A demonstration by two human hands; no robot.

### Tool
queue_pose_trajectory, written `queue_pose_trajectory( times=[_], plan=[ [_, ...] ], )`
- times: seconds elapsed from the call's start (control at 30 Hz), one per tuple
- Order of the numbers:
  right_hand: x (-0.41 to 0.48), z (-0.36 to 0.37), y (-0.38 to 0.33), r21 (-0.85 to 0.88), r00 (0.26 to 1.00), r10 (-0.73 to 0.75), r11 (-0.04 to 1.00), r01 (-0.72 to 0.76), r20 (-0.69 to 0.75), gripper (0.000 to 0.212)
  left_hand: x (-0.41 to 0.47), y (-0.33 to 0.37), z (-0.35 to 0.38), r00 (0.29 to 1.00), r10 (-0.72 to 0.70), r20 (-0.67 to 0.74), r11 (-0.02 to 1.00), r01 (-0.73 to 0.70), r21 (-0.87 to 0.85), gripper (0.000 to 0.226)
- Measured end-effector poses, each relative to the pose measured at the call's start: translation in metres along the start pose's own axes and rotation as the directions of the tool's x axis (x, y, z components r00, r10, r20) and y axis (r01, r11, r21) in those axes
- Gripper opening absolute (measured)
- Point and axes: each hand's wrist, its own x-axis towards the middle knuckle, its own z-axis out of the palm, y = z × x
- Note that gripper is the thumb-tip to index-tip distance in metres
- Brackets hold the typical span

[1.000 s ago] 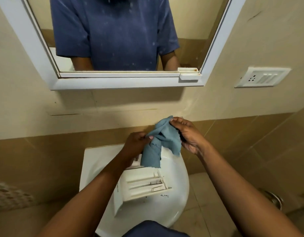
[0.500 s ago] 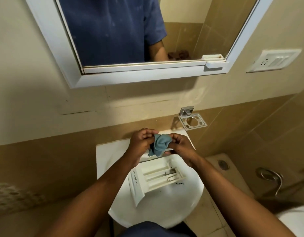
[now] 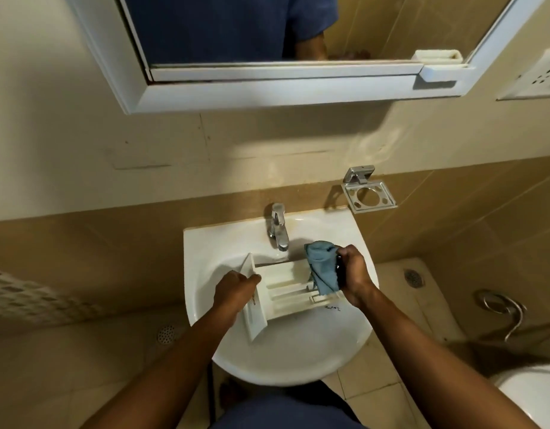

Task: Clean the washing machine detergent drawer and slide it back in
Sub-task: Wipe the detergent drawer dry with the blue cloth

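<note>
At the far left, down on the tiled floor, a small round floor drain [image 3: 166, 334] shows just beside your left forearm. Your left hand [image 3: 236, 291] reaches into the white sink [image 3: 283, 357] and grips the drawer [image 3: 287, 294] by its front panel, fingers curled round the panel's edge. The drawer lies inside the basin with its front panel to the left, and its ribbed compartments face up toward you and run off to the right. At the far rim of the sink stands the chrome tap [image 3: 279, 227], its spout just beyond the drawer's far edge. Right of the tap, your right hand [image 3: 354, 275] is closed tight on a bunched blue cloth [image 3: 323, 267]. The cloth hangs from your fist and touches the right end of the drawer. You cannot tell whether the cloth is wet. On the tan wall tile right of the sink is a metal holder [image 3: 369, 196] with a round opening. Above it all hangs a white-framed mirror [image 3: 267, 91] showing a blue shirt. Further right are a white switch plate [image 3: 537, 78], a second drain [image 3: 413, 277], a curved chrome fitting [image 3: 502, 308] and, in the near right corner, the edge of a toilet [image 3: 533, 394].
</note>
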Motion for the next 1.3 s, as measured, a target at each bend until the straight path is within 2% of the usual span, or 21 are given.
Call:
queue_pose_trajectory(
  times=[0.07, 0.13, 0.2, 0.27, 0.3, 0.4, 0.47, 0.57, 0.67, 0.77, 0.87, 0.97, 1.07, 1.13, 1.23, 1.3],
  plan=[
    [0.005, -0.003, 0.011, -0.061, 0.999, 0.018, 0.998, -0.016, 0.031, 0.038, -0.002, -0.006, 0.004, 0.999, -0.001, 0.034, 1.0, 0.001, -0.004, 0.024],
    [0.007, 0.0, 0.022, -0.23, 0.999, 0.009, 0.973, -0.001, 0.034, 0.027, -0.001, -0.01, 0.004, 0.998, -0.016, 0.059, 0.999, 0.018, -0.039, 0.031],
    [0.014, 0.005, 0.035, -0.439, 0.997, -0.072, 0.896, 0.065, 0.001, 0.013, 0.0, -0.015, 0.005, 0.995, -0.029, 0.101, 0.997, 0.036, -0.074, 0.043],
    [0.021, 0.014, 0.041, -0.569, 0.991, -0.131, 0.814, 0.116, 0.016, 0.027, 0.001, -0.021, 0.006, 0.988, -0.017, 0.151, 0.996, 0.03, -0.083, 0.056],
    [0.024, 0.021, 0.042, -0.603, 0.987, -0.158, 0.783, 0.15, 0.04, 0.031, 0.003, -0.023, 0.007, 0.985, -0.006, 0.17, 0.998, 0.018, -0.068, 0.064],
    [0.033, 0.048, 0.047, -0.702, 0.955, -0.268, 0.656, 0.278, 0.129, 0.023, 0.006, -0.03, 0.007, 0.98, 0.008, 0.198, 0.998, 0.006, -0.067, 0.076],
    [0.036, 0.068, 0.055, -0.758, 0.928, -0.353, 0.572, 0.313, 0.117, 0.027, 0.009, -0.034, 0.007, 0.977, -0.002, 0.213, 0.996, 0.022, -0.092, 0.078],
    [0.042, 0.082, 0.071, -0.761, 0.89, -0.45, 0.552, 0.342, 0.074, 0.034, 0.012, -0.035, 0.007, 0.976, -0.006, 0.216, 0.991, 0.034, -0.129, 0.08],
    [0.041, 0.081, 0.077, -0.75, 0.909, -0.409, 0.578, 0.323, 0.076, 0.036, 0.011, -0.035, 0.01, 0.979, -0.019, 0.203, 0.99, 0.047, -0.134, 0.082],
    [0.032, 0.071, 0.074, -0.773, 0.922, -0.324, 0.522, 0.359, 0.21, 0.025, 0.01, -0.036, 0.01, 0.982, -0.006, 0.189, 0.991, 0.031, -0.131, 0.09],
    [0.021, 0.056, 0.065, -0.811, 0.921, -0.246, 0.443, 0.383, 0.302, 0.03, 0.009, -0.042, 0.003, 0.978, 0.042, 0.205, 0.987, -0.008, -0.163, 0.082],
    [0.009, 0.056, 0.052, -0.807, 0.913, -0.228, 0.431, 0.405, 0.337, 0.031, 0.003, -0.052, -0.004, 0.963, 0.088, 0.255, 0.98, -0.039, -0.193, 0.075],
    [0.0, 0.078, 0.049, -0.755, 0.847, -0.407, 0.417, 0.505, 0.342, 0.02, -0.001, -0.055, -0.008, 0.948, 0.117, 0.295, 0.973, -0.05, -0.224, 0.076],
    [-0.007, 0.094, 0.055, -0.739, 0.785, -0.487, 0.348, 0.577, 0.383, 0.02, -0.003, -0.057, -0.012, 0.944, 0.125, 0.306, 0.965, -0.044, -0.259, 0.077],
    [-0.019, 0.097, 0.075, -0.732, 0.733, -0.459, 0.226, 0.643, 0.502, 0.02, -0.003, -0.061, -0.02, 0.947, 0.124, 0.295, 0.953, -0.03, -0.303, 0.078],
    [-0.032, 0.09, 0.086, -0.746, 0.759, -0.408, 0.233, 0.624, 0.508, 0.013, -0.001, -0.065, -0.025, 0.951, 0.122, 0.284, 0.941, -0.02, -0.338, 0.076]
  ],
)
